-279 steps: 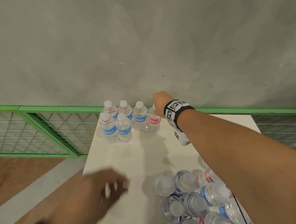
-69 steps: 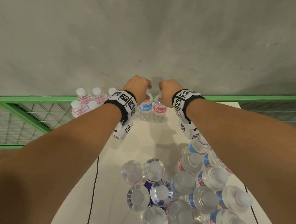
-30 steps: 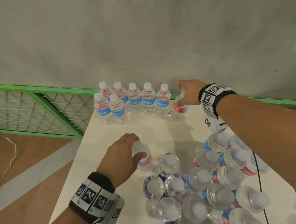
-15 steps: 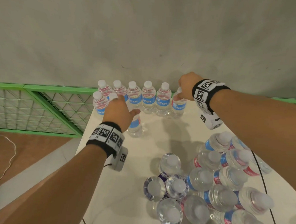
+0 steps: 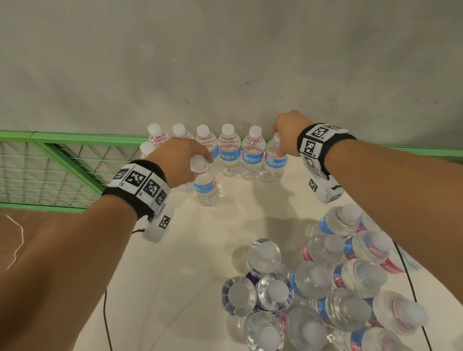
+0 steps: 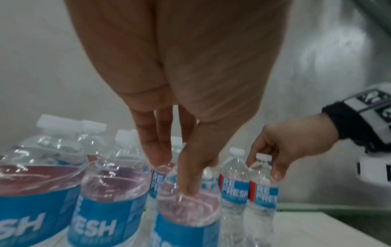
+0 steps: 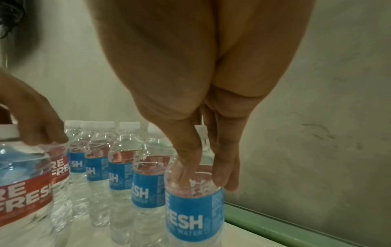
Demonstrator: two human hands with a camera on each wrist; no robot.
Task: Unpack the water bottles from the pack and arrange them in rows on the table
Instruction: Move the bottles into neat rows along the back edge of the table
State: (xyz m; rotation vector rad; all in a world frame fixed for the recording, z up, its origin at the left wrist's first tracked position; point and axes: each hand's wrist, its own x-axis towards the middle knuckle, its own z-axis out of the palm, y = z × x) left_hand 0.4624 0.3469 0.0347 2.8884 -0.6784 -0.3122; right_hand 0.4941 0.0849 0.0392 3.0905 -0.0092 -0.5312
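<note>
Several clear water bottles with blue labels stand in a back row (image 5: 227, 153) along the wall. My right hand (image 5: 276, 142) grips the neck of the row's right end bottle (image 5: 275, 163), seen close in the right wrist view (image 7: 194, 208) under my right hand (image 7: 206, 178). My left hand (image 5: 199, 163) holds the top of an upright bottle (image 5: 205, 186) in front of that row, beside the front-row bottles it partly hides. The left wrist view shows my left hand (image 6: 173, 173) on this bottle (image 6: 186, 213). A loose cluster of bottles (image 5: 326, 287) stands at the near right.
The white table (image 5: 182, 266) ends at the grey wall behind the rows. A green mesh fence (image 5: 51, 166) runs off the table's left side. A thin black cable (image 5: 108, 330) lies across the near table, another cable (image 5: 407, 275) at the right.
My left hand carried a bottle from the near cluster to the spot in front of the back row. My right hand stayed on the end bottle, whose label now faces blue.
</note>
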